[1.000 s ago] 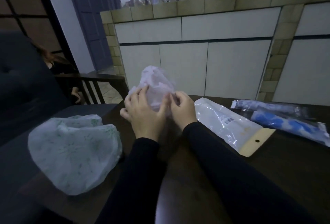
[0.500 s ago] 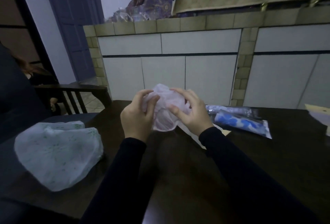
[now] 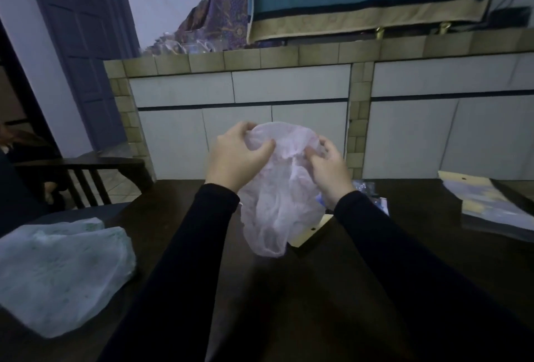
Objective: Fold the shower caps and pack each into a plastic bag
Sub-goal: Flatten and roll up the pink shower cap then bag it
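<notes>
Pink shower cap (image 3: 281, 188) held up in the air above the dark table (image 3: 332, 289), not resting on it. Left hand (image 3: 235, 156) gripping the cap's upper left edge, thumb pressed over the film and fingers curled behind. Right hand (image 3: 328, 165) pinching the upper right edge, fingertips curled into the gathered rim. Cap body hanging loose and billowed below both grips, unfolded as yet.

Judged step: evening out the cap before the first fold. Best done by keeping both pinches on the elastic rim, opposite each other, drawing the rim taut, then bringing the two grips together so the cap halves cleanly. Worth pressing trapped air out against the table, or the fold springs open.

Just behind the cap, partly hidden by it, a flat plastic bag (image 3: 313, 230) with a card header, probably the one to fill; its mouth not visible in this dim view. To the cap's left, well apart, a green-patterned cap (image 3: 62, 272) lying on the table.
</notes>
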A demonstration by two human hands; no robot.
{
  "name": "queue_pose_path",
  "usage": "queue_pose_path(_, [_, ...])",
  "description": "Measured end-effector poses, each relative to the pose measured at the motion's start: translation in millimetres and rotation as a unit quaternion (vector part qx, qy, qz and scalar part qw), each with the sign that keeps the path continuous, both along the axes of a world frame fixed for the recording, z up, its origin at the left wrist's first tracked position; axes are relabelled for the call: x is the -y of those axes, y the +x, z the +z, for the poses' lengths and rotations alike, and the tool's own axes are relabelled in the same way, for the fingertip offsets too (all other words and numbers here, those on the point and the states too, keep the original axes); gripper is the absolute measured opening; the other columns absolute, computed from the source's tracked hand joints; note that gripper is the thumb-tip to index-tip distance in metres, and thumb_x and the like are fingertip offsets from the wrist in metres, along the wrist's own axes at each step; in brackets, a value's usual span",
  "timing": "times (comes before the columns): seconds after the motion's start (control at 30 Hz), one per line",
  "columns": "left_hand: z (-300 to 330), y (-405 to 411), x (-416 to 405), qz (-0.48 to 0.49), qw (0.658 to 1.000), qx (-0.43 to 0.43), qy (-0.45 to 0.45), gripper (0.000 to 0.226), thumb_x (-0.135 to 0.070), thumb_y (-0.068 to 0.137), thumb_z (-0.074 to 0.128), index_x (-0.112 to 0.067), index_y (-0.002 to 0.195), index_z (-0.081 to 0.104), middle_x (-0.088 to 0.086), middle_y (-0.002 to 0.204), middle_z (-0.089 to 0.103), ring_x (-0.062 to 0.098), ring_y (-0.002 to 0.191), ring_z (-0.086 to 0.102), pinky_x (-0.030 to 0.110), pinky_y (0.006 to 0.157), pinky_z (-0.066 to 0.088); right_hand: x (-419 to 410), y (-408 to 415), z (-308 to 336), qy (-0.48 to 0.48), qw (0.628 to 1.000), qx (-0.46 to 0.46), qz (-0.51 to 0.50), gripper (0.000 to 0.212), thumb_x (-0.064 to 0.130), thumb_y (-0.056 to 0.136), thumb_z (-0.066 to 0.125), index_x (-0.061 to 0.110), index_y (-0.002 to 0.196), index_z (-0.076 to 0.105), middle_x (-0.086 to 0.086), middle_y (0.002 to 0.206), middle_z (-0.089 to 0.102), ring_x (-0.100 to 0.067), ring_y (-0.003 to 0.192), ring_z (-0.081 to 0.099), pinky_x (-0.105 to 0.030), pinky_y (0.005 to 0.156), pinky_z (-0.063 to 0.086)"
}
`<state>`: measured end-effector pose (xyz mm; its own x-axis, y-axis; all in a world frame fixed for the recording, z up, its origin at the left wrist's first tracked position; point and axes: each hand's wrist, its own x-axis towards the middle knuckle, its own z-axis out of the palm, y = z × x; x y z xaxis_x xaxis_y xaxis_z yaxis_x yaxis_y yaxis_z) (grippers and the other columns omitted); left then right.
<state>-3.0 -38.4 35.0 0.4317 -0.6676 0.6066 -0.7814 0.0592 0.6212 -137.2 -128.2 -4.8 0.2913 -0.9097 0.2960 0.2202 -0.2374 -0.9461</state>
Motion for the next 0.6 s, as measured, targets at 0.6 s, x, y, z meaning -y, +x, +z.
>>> queue_pose_path(0.6, [-70.8, -60.9, 59.8, -0.006, 0.967, -0.012, 0.253, 0.02, -0.025, 0.09, 0.051, -0.01, 0.094, 0.065, 0.008, 0.089, 0.065, 0.026, 0.092, 0.061, 0.03, 0.072, 0.047, 16.6, -158.6, -29.0, 0.086, 0.946, -0.31, 0.038, 0.013, 0.022, 0.089, 0.064, 0.017, 0.099, 0.069, -0.002, 0.089, 0.07, -0.015, 0.076, 0.066, -0.021, 0.055, 0.051])
